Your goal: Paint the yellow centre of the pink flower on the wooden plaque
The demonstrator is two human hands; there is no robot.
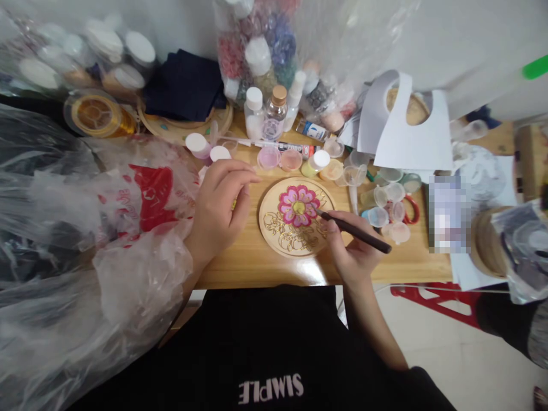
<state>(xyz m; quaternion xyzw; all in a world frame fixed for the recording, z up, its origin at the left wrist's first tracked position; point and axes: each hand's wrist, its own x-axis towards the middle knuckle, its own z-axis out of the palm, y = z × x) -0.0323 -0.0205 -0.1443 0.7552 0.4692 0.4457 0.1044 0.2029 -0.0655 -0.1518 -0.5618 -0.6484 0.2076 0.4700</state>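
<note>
A round wooden board (274, 242) lies on the table, bearing a pink and magenta flower (298, 206) with a yellow centre. Gold wire outlines (295, 238) curl below the flower, and their loops look unfilled. My right hand (354, 251) grips a slim dark-handled tool (359, 232) like a pen. Its thin metal tip is at the flower's right petals; whether it touches them is hard to see. My left hand (225, 208) rests on the table left of the board, holding nothing, its fingers loosely bent and the thumb apart.
Small cups of coloured material (291, 160) line the board's far side, with more cups (377, 216) to the right. Bottles (274, 113) stand behind. Plastic bags (145, 228) crowd the left; a gold wire spool (97, 114) sits at the back. A white paper cutout (387, 134) stands back right.
</note>
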